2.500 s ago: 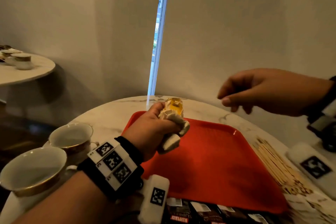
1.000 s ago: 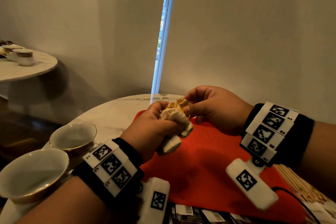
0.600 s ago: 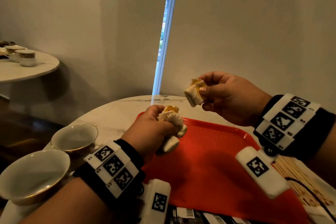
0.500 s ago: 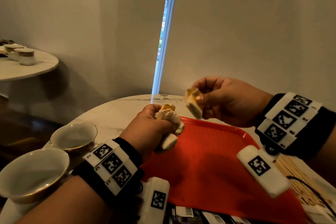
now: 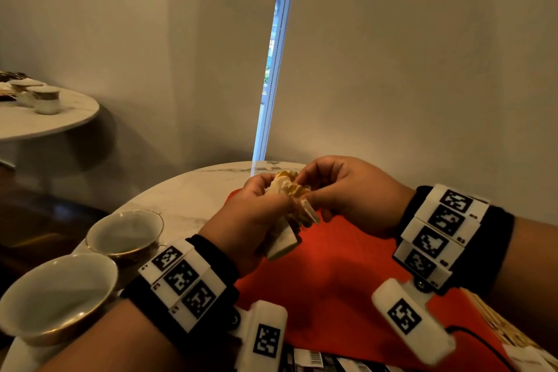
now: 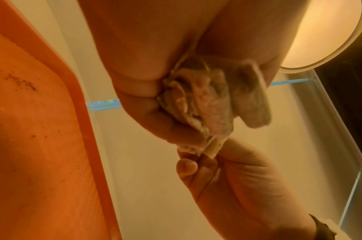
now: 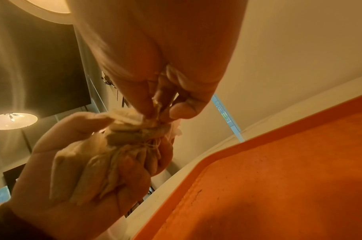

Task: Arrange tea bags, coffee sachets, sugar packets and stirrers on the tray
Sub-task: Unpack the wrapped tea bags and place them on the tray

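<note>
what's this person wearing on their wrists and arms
Both forearms are bare, no sleeves. Each wrist carries a black band with a row of white tiles printed with black square markers. A white block with one marker hangs below each band; a thin black cable trails from the right one.

Room dim and warm from my head view; a bright blue-white window slit (image 5: 276, 54) is the only daylight. My hands shadow the tray (image 5: 338, 281). Wrist views orange-tinted, soft; ceiling lamp (image 7: 12, 121) glares. Edges bend, near skin blurs.
</note>
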A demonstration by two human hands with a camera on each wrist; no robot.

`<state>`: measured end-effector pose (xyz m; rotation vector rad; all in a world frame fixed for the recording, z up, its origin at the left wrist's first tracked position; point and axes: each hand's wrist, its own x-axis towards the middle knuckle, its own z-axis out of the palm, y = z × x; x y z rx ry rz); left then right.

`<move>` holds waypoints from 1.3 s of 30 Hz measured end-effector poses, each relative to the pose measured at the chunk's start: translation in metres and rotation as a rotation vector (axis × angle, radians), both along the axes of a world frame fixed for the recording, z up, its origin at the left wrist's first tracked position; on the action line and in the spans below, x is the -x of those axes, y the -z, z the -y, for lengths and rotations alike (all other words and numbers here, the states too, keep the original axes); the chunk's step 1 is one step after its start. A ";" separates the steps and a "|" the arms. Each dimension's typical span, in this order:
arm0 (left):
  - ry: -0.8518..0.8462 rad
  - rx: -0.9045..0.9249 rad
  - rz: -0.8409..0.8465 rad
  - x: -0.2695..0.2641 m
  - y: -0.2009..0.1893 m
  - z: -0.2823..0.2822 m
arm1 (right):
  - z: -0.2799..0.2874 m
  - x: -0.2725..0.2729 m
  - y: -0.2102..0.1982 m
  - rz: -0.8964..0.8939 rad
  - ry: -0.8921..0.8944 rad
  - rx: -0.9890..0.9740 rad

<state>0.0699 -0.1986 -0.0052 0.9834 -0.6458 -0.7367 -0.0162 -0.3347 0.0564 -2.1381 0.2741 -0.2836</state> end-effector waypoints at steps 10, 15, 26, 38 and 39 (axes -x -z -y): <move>-0.044 0.008 -0.062 -0.003 -0.001 -0.003 | 0.008 -0.002 0.002 0.044 0.041 -0.097; -0.154 -0.019 -0.077 -0.010 -0.001 -0.005 | 0.021 -0.004 -0.004 0.045 0.098 -0.148; -0.697 -0.056 0.131 -0.031 -0.009 -0.021 | 0.065 -0.032 -0.024 -0.094 0.406 0.179; -0.948 -0.064 0.132 -0.041 -0.013 -0.032 | 0.038 -0.123 0.064 -0.311 0.208 -0.118; -0.948 -0.064 0.131 -0.042 -0.013 -0.032 | 0.037 -0.128 0.067 -0.322 0.207 -0.120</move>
